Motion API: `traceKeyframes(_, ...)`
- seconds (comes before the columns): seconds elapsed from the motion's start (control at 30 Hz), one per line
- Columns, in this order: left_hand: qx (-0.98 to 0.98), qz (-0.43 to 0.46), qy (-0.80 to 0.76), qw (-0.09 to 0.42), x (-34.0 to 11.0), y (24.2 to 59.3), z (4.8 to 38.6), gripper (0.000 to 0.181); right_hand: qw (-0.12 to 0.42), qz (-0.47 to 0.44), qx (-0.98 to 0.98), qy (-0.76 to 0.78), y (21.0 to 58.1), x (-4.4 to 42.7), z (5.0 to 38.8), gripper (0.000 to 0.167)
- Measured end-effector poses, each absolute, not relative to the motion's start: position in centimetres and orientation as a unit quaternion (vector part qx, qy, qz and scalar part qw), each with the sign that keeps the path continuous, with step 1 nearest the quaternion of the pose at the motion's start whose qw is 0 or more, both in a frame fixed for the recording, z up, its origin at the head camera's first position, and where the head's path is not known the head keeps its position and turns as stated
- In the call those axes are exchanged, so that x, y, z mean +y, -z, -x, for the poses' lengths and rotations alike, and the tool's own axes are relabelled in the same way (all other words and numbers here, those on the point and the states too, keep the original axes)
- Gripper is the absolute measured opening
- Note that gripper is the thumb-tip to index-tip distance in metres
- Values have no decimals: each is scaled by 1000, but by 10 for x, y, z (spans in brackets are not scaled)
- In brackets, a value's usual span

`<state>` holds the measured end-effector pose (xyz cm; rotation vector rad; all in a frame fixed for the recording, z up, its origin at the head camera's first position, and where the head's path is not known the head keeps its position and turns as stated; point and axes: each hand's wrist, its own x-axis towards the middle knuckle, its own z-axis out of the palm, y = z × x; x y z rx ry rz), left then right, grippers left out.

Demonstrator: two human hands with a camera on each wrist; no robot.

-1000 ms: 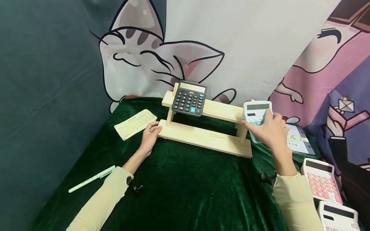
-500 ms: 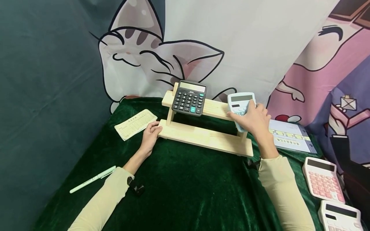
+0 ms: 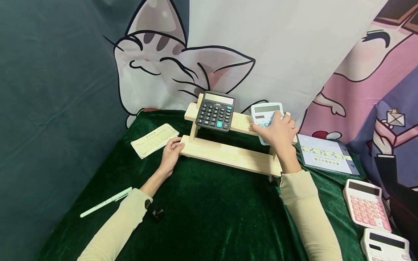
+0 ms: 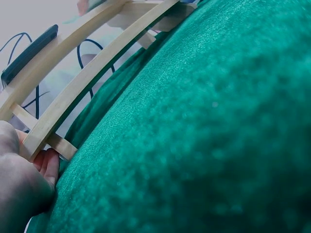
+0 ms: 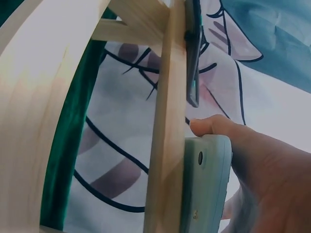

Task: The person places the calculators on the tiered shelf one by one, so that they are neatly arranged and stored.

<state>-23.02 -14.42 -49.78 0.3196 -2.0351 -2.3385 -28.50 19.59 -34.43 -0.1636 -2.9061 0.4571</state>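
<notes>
My right hand [image 3: 281, 135] holds a light blue calculator [image 3: 259, 113] by its sides, at the right part of a two-tier wooden rack [image 3: 228, 155]. In the right wrist view, that calculator's edge [image 5: 206, 179] lies right against the upper board [image 5: 165, 126], with the thumb at its near corner. A black calculator [image 3: 216, 111] leans on the upper tier's left side. My left hand [image 3: 170, 156] grips the left end of the lower board, thumb above; in the left wrist view its fingers [image 4: 50, 167] reach under the board [image 4: 73, 99].
A paper receipt pad [image 3: 155, 140] lies left of the rack, with a pale green pen [image 3: 105, 203] nearer the front. On the right are a spiral notebook [image 3: 328, 155], a pink-and-white calculator [image 3: 366, 204] and a white calculator [image 3: 386, 246]. Green velvet [image 3: 222, 210] covers the table.
My right hand has carried the light blue calculator leftward from beyond the rack's right end to its upper board, uncovering the notebook. My left hand has stayed on the lower board.
</notes>
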Motion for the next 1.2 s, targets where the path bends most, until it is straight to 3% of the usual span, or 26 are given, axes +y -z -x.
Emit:
traceKeyframes(0.57,-650,-104,753,9,-140,500,234,42,62,64,-982,-167,350,198,279,113)
traceKeyframes(0.7,-646,-103,757,6,-138,502,234,42,116,24,-970,-212,352,210,267,95)
traceKeyframes(0.83,-647,-99,756,8,-138,502,234,42,226,-70,-933,-270,363,225,259,57)
traceKeyframes(0.93,-648,-102,755,15,-140,501,234,41,264,-156,-907,-287,373,235,256,35)
traceKeyframes(1.2,-653,-104,750,9,-144,500,233,43,231,-216,-899,-304,385,253,250,36)
